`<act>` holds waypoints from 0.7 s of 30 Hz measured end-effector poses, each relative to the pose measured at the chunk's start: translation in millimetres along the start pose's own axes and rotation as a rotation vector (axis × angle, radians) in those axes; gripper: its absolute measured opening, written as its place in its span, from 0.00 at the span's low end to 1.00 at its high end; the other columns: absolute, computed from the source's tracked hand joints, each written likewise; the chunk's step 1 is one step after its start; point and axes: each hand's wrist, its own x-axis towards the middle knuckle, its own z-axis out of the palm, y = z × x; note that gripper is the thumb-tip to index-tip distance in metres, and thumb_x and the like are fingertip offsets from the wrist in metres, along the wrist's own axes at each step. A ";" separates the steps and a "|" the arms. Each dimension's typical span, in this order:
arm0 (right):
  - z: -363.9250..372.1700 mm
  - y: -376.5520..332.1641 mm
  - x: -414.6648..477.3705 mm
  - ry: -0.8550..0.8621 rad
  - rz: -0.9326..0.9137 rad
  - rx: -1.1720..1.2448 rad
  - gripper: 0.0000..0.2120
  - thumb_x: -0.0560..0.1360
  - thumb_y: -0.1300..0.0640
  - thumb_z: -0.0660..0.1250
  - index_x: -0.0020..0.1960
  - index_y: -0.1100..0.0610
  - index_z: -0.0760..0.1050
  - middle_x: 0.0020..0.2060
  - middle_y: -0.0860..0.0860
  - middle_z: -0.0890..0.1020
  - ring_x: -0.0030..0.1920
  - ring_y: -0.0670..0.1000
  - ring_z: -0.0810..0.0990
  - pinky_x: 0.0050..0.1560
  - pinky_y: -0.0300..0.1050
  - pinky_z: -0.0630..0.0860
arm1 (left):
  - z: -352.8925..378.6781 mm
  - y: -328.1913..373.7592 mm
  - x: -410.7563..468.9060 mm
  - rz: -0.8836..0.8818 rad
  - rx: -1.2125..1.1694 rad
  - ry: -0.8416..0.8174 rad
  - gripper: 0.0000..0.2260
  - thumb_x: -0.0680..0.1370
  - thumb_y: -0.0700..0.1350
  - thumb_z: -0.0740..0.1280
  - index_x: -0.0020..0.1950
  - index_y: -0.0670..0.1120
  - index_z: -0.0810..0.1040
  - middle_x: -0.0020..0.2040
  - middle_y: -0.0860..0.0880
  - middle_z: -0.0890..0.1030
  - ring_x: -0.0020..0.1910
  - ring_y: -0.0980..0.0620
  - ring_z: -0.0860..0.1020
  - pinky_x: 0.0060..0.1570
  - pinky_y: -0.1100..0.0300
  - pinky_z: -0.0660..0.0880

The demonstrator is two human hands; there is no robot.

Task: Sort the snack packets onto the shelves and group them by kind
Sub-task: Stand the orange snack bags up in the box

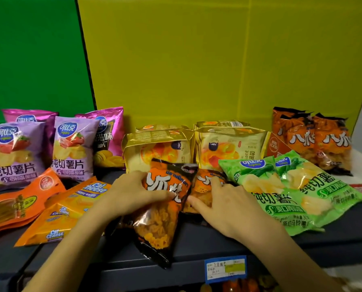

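Most kinds stood grouped on the shelf [333, 239]; the left hand [129, 192] pinched one orange-black packet [161, 209], the right hand [224, 205] lay spread over another [205, 186], both unsorted.

Glossy crinkled plastic-film orange-and-black snack packet [161, 199]; 2 shiny gold foil-look packets [230, 147]; matt dark grey shelf [333, 234]; paper price label [225, 268] at its front edge.

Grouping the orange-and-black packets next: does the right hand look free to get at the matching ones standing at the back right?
Probably yes: right hand only rests on a packet, and only flat green packets lie before the back pair.
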 end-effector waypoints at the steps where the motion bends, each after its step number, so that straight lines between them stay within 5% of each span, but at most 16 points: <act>1: 1.8 0.3 0.7 -0.015 0.017 0.023 0.35 0.74 0.32 0.48 0.71 0.56 0.57 0.64 0.57 0.73 0.62 0.59 0.73 0.57 0.51 0.71 | -2.1 -2.9 -2.2 0.013 -0.074 0.033 0.19 0.56 0.63 0.75 0.41 0.55 0.81 0.42 0.58 0.84 0.46 0.56 0.82 0.52 0.55 0.78; 6: 8.1 -2.6 7.4 -0.099 0.106 0.094 0.43 0.71 0.31 0.53 0.75 0.56 0.48 0.71 0.58 0.64 0.66 0.60 0.68 0.63 0.52 0.67 | -9.1 -16.7 -16.3 0.072 -0.468 0.256 0.33 0.49 0.61 0.75 0.50 0.51 0.79 0.46 0.50 0.86 0.46 0.52 0.84 0.50 0.48 0.80; 10: 11.3 -5.3 9.2 -0.112 0.145 0.196 0.43 0.71 0.33 0.57 0.76 0.55 0.45 0.73 0.57 0.60 0.67 0.61 0.67 0.64 0.51 0.66 | -6.4 -21.0 -17.4 0.077 -0.791 0.276 0.26 0.52 0.51 0.78 0.49 0.51 0.80 0.45 0.51 0.86 0.45 0.48 0.84 0.39 0.55 0.82; 13: 15.1 -4.5 5.1 -0.041 0.158 0.309 0.44 0.69 0.34 0.61 0.75 0.53 0.47 0.69 0.56 0.64 0.66 0.58 0.68 0.64 0.50 0.66 | -4.7 -18.9 -18.4 0.084 -0.869 0.267 0.31 0.53 0.54 0.78 0.54 0.51 0.78 0.46 0.51 0.86 0.44 0.51 0.84 0.32 0.62 0.80; 17: 17.1 -5.4 -2.1 0.078 0.164 0.417 0.44 0.67 0.37 0.67 0.73 0.51 0.49 0.66 0.52 0.67 0.65 0.54 0.69 0.63 0.48 0.67 | -3.6 -16.7 -18.0 0.078 -0.934 0.288 0.27 0.62 0.49 0.74 0.60 0.50 0.76 0.51 0.48 0.84 0.47 0.48 0.84 0.36 0.57 0.81; 21: 12.8 -10.6 -8.4 0.158 0.103 0.393 0.42 0.68 0.39 0.67 0.73 0.51 0.50 0.68 0.51 0.66 0.66 0.53 0.68 0.65 0.47 0.66 | -4.7 -17.4 -19.5 0.108 -0.965 0.326 0.36 0.53 0.57 0.76 0.61 0.51 0.76 0.52 0.47 0.84 0.47 0.48 0.84 0.36 0.56 0.81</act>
